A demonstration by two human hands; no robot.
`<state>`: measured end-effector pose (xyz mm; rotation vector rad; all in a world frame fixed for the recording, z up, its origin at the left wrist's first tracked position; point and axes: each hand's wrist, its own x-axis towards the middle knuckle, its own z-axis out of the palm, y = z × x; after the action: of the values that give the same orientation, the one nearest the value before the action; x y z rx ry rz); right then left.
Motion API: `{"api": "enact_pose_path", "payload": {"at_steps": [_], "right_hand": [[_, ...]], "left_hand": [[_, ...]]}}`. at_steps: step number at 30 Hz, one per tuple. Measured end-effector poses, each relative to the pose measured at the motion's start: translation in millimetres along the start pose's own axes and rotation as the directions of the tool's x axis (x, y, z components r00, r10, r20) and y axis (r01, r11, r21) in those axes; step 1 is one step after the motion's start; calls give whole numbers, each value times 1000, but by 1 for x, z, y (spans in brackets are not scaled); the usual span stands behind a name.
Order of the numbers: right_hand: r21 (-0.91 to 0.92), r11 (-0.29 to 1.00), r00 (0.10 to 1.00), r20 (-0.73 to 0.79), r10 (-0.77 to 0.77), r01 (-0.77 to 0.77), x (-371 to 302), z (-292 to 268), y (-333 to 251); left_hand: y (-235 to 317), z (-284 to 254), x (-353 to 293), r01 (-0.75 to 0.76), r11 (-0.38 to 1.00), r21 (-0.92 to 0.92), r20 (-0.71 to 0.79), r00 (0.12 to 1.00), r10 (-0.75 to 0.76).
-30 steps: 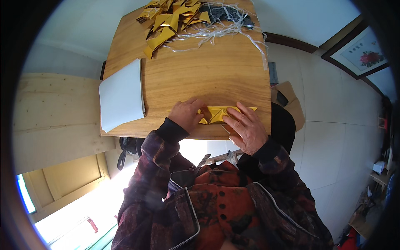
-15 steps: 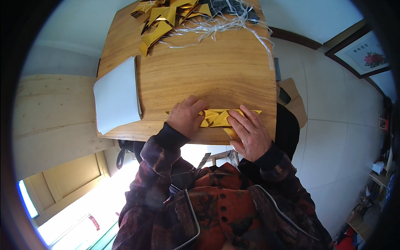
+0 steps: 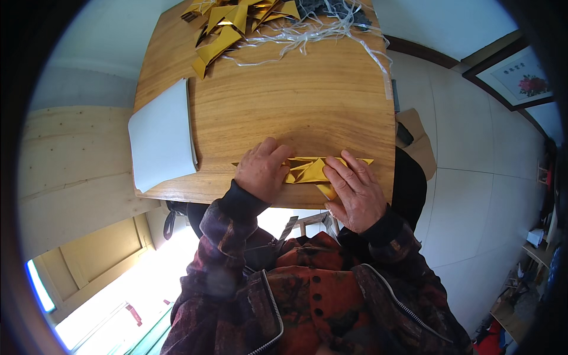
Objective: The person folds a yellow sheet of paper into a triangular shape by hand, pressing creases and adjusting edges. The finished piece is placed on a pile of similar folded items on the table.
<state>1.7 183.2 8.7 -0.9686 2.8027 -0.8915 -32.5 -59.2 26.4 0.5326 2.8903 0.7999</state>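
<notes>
A folded strip of shiny gold paper (image 3: 307, 171) lies crosswise near the table's front edge, its middle creased and its ends pointed. Over its left part my left hand (image 3: 264, 169) is closed, with the fingers curled and the thumb side toward the middle of the strip. My right hand (image 3: 357, 193) rests on the right part, fingers stretched out across it and the thumb apart, toward me. A small gold flap (image 3: 326, 190) sticks out below the strip beside the right hand. The left end of the paper is mostly hidden under the left hand.
On the wooden table (image 3: 266, 112), a stack of white sheets (image 3: 161, 136) lies at the left. Folded gold paper pieces (image 3: 218, 48) are heaped at the far left, beside a tangle of clear plastic strips (image 3: 313, 34) and dark grey material.
Both hands stay on the gold strip in nearly the same pose. The middle folds look slightly different, and the view of the table has shifted a little.
</notes>
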Motion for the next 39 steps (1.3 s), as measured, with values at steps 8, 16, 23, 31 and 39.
{"api": "enact_pose_path", "payload": {"at_steps": [8,16,23,31,39], "right_hand": [[-15,1000,1000,7,28,-27,1,1,-3],[-62,996,997,16,69,-68,3,8,-9],[-80,994,997,16,75,-74,3,9,-10],[-95,993,997,7,75,-74,3,10,-10],[-109,992,998,3,65,-64,3,11,-9]], "left_hand": [[0,0,-1,-8,1000,-8,-3,1000,8],[1,0,-1,-2,1000,0,-8,1000,2],[1,1,-1,11,1000,-8,-5,1000,-11],[-1,1,1,15,1000,-10,-10,1000,-15],[-2,2,2,15,1000,1,-5,1000,-15]]}}
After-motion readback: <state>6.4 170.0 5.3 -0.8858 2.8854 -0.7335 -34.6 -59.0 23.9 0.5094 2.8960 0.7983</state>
